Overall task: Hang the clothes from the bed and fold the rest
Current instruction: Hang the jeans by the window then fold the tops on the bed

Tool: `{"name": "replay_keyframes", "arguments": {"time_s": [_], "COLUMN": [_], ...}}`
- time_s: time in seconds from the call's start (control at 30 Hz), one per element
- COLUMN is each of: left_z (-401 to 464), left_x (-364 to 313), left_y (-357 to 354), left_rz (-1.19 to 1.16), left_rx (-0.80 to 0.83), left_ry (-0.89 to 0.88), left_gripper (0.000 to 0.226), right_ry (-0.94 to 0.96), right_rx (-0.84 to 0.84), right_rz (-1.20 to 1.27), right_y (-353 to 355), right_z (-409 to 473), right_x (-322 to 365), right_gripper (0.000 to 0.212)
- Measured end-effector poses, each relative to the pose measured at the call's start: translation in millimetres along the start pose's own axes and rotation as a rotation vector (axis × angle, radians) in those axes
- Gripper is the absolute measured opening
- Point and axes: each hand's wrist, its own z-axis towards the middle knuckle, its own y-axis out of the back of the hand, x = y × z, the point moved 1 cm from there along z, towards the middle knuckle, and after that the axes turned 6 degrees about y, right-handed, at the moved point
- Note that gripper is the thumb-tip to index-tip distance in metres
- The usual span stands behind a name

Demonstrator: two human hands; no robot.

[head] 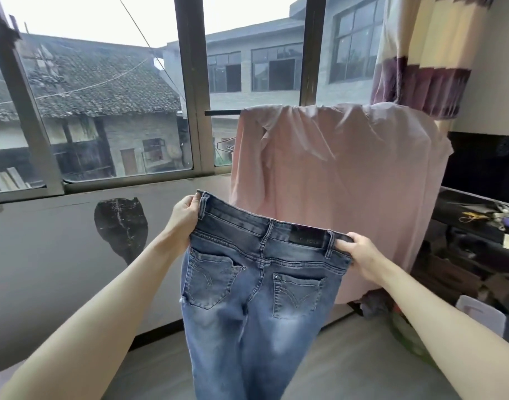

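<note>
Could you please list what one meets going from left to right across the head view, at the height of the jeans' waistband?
dark patch on the wall → left hand → jeans → right hand → cluttered dark table

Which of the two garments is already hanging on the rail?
The pink shirt, draped over the rail; the blue jeans are held by both hands.
</note>
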Motion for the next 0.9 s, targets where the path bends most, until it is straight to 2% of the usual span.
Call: {"name": "replay_keyframes", "arguments": {"time_s": [0.1,0.23,0.3,0.4,0.53,0.73,0.77,0.83,0.9], "left_z": [1,-5,-13,-32,-58,-81,-83,-85,-84], "left_x": [21,30,32,34,32,33,35,41,48], "left_y": [12,13,12,1,-26,-68,-72,-77,-79], "left_rz": [0.170,0.394,0.446,0.433,0.317,0.154,0.141,0.182,0.319], "left_rx": [-0.065,-0.166,-0.208,-0.219,-0.137,0.069,0.146,0.317,0.382], "left_ry": [0.008,-0.073,-0.122,-0.194,-0.264,-0.232,-0.221,-0.225,-0.254], "left_gripper": [0.032,0.030,0.027,0.023,0.016,0.011,0.017,0.038,0.058], "right_ry": [0.022,-0.018,0.024,0.178,0.301,0.301,0.288,0.262,0.242], "right_rx": [-0.140,-0.366,-0.393,-0.262,-0.108,0.046,0.063,0.104,0.120], "right_rz": [-0.067,-0.033,-0.085,-0.176,-0.190,0.020,0.070,0.133,0.137], "right_y": [-16,-40,-53,-73,-100,-112,-109,-102,-95], "right_z": [-1,-3,-10,-25,-48,-71,-73,-76,-77], "right_x": [2,0,5,19,35,42,43,43,41], "right_gripper": [0.016,0.023,0.021,0.019,0.017,0.002,0.008,0.037,0.060]}}
